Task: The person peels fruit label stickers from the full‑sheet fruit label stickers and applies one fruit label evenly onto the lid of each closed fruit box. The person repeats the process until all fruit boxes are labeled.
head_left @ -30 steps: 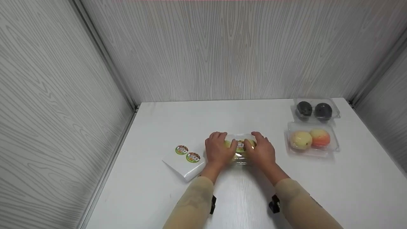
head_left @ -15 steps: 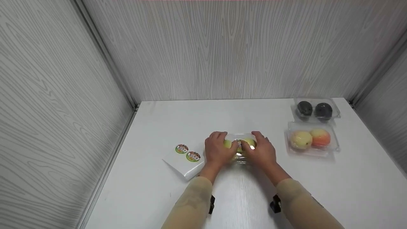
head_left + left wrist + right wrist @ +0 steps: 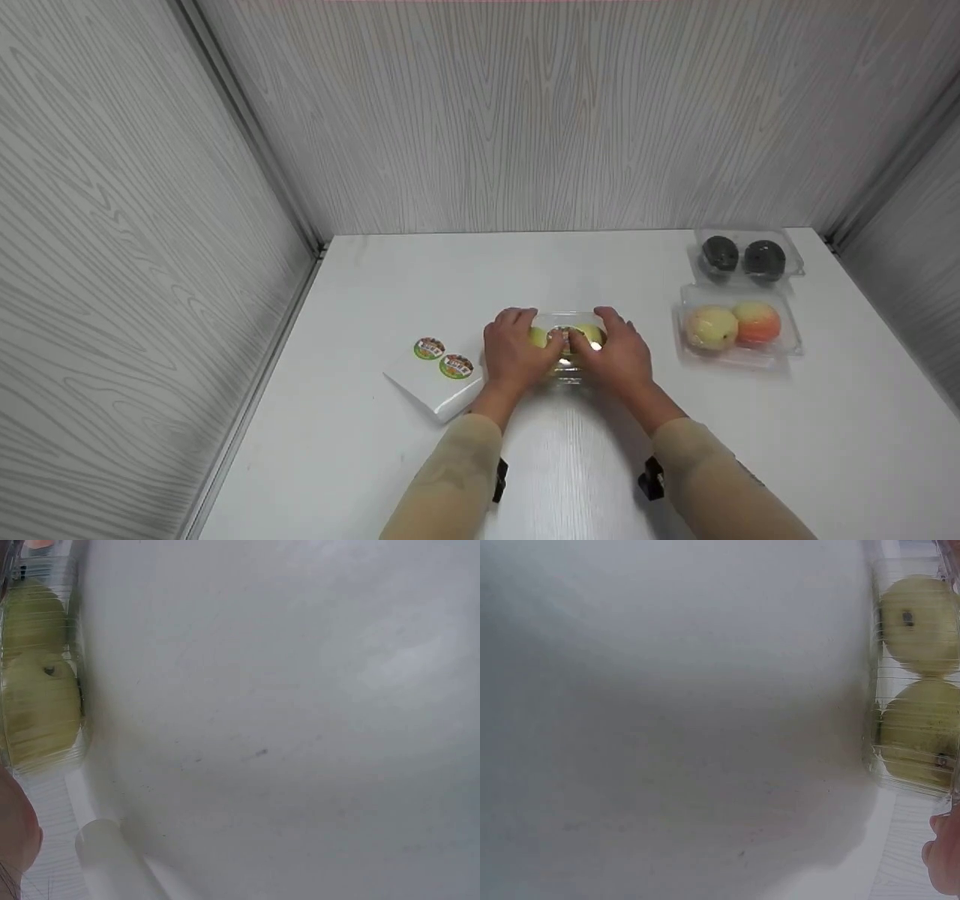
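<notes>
A clear plastic clamshell box point(image 3: 568, 369) with two yellow-green fruits stands on the table in the head view. My left hand point(image 3: 517, 352) grips its left side and my right hand point(image 3: 619, 356) its right side, fingers reaching toward the far corners. Both thumbs press on a round colourful sticker point(image 3: 565, 340) on the lid, partly covering it. Through the ribbed wall, the left wrist view shows a yellow-green fruit point(image 3: 41, 701) at its left edge. At the right edge of the right wrist view, another yellow-green fruit point(image 3: 921, 624) shows inside the box.
Left of my left hand lies a white sheet point(image 3: 424, 384) with a curled edge, bearing two round stickers point(image 3: 456, 367). To the right stand a clear box with two yellow-red fruits point(image 3: 757, 322) and, behind it, one with two dark fruits point(image 3: 764, 260). Panels enclose the table.
My thumbs have moved inward onto the sticker on the lid and now cover more of it. Both hands keep their places at the box's sides.
</notes>
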Tool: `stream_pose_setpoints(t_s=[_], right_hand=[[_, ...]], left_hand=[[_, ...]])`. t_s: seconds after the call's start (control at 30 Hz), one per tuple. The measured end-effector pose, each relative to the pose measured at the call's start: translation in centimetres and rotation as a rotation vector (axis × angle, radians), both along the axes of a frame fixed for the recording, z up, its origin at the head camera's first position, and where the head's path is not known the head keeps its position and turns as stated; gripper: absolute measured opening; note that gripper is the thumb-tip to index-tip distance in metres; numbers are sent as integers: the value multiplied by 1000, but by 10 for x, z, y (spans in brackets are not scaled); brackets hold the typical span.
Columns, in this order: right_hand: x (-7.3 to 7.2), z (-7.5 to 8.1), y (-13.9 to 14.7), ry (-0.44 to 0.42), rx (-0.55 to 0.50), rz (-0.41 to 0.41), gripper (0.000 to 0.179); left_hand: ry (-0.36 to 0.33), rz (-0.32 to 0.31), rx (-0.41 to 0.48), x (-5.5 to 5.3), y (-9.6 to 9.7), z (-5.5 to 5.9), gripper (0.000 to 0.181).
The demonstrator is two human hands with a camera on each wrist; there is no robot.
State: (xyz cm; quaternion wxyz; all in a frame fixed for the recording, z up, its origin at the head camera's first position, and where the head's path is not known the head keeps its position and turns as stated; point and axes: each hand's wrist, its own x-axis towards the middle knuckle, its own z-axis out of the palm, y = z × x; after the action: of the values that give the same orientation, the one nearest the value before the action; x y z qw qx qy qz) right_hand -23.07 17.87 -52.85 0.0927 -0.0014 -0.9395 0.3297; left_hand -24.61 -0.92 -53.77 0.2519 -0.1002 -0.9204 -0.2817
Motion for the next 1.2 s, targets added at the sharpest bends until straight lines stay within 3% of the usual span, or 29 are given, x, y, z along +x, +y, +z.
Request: stream_pose_setpoints(t_s=[0.53,1.0,1.2], right_hand=[[-1,1,-1,-19,16,-8,72],[0,0,0,25,-11,4,70],[-2,-2,0,11,3,0,71]], left_hand=[[-36,10,-12,1,0,0,55],[-5,9,1,0,1,-1,55],[-45,9,-5,0,1,0,57]])
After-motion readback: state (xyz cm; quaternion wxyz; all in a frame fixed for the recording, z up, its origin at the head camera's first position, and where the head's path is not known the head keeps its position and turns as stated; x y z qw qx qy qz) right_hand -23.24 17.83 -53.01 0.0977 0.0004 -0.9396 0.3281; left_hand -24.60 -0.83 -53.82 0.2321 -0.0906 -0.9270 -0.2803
